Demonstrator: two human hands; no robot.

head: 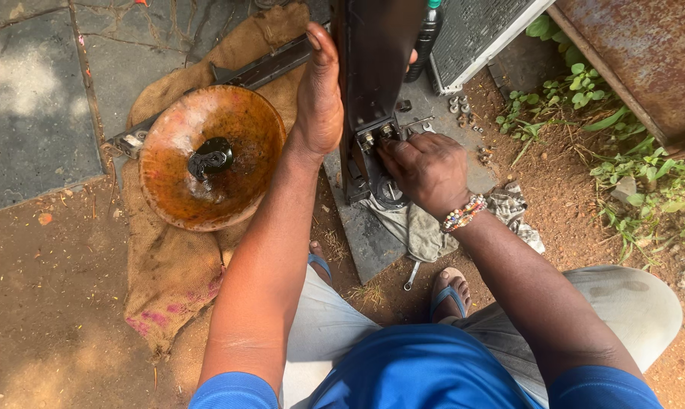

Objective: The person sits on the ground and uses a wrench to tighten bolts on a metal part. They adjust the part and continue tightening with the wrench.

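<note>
My left hand [320, 91] wraps around the near edge of a tall dark metal channel bracket [369, 68], fingers curled tight on it, thumb side toward me. The bracket stands nearly upright on a grey stone slab [369, 242], its long axis running from the slab up toward the top of the view, its open face turned to my right. My right hand [426, 170] presses against its lower end, fingers bunched narrow around the small bolts [376, 136] there; whether they pinch a bolt or a tool I cannot tell, for my knuckles hide the tips. A beaded bracelet [464, 213] sits on that wrist.

Under the bracket's foot lies a dirty grey rag [422, 231], and a slim metal spanner [412, 275] pokes out from beneath it near my sandalled foot [450, 294]. To my left, on a brown burlap sack [172, 265], rests a rusty orange dished metal disc [210, 155] with a black greasy lump in its centre, and a long dark steel bar [263, 70] lies behind it. Loose nuts [464, 106] are scattered on the slab beyond my right hand, just beside a dark plastic bottle with a green cap [426, 34] and a grey finned radiator panel [475, 30]. Green weeds [585, 87] grow in the red soil to the right.
</note>
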